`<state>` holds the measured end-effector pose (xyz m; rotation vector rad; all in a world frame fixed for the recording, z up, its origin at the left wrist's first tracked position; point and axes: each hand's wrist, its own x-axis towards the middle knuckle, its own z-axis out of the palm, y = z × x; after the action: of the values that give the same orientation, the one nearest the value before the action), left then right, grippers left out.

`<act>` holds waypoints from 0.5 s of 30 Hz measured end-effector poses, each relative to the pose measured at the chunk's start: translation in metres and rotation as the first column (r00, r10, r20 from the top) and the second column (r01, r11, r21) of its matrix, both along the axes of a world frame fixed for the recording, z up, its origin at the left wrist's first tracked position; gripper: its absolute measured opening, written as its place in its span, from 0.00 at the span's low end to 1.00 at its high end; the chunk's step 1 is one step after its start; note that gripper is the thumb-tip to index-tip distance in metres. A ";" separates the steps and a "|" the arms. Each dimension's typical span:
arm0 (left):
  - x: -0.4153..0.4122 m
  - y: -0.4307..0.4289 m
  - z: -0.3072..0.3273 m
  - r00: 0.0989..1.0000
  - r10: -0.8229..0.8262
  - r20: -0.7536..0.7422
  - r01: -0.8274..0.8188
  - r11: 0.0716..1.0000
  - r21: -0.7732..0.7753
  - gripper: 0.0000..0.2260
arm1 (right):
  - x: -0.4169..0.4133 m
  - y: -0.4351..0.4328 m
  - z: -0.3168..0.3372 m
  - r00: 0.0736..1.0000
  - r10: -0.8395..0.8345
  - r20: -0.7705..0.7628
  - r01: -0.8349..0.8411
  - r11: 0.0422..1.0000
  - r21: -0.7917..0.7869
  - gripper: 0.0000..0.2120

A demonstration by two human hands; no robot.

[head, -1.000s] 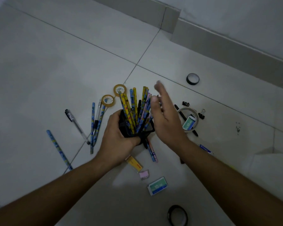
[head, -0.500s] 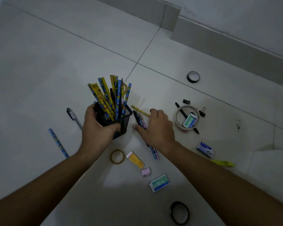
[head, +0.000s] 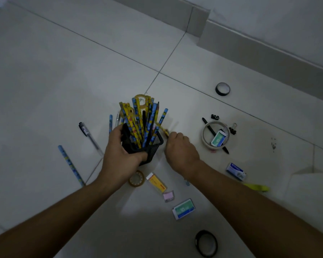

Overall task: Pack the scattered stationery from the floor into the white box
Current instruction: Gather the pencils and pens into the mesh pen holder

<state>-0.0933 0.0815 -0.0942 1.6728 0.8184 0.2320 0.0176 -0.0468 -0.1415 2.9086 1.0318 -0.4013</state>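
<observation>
Ok, L→R: blue patterned pencil (head: 69,162) and black-capped pen (head: 86,130) still loose on the floor, left of frame. Left hand (head: 119,157) grips black mesh pencil holder (head: 153,146), centre, packed w/ pencils. Right hand (head: 181,151), flat on floor pencils 0.5 s ago, now curled round blurred yellow pencil (head: 163,129) beside holder rim. Pickup looks done, insert next. White box: can't ID in frame.

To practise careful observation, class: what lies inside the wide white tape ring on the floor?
A green-and-white box lies inside the white tape ring, reaching its far rim. A black pen crosses the ring; its middle stretch is hidden beneath the box.
</observation>
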 end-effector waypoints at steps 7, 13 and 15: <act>0.003 -0.004 0.005 1.000 -0.007 0.007 0.007 1.000 -0.001 0.36 | 0.030 -0.010 0.010 0.918 -0.188 -0.349 0.293 0.915 0.279 0.05; 0.011 -0.015 0.008 0.999 -0.035 0.039 0.035 0.999 0.003 0.33 | 0.071 -0.017 0.060 0.076 0.088 -0.993 0.976 -0.209 0.057 0.13; 0.014 -0.021 0.007 0.998 -0.052 0.038 0.052 0.999 0.008 0.33 | 0.081 -0.016 0.080 0.091 0.209 -0.974 0.912 -0.410 -0.002 0.17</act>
<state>-0.0797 0.0605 -0.0870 1.6889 0.7454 0.2302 0.0989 -0.0631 -0.0617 -0.9429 0.6079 0.4930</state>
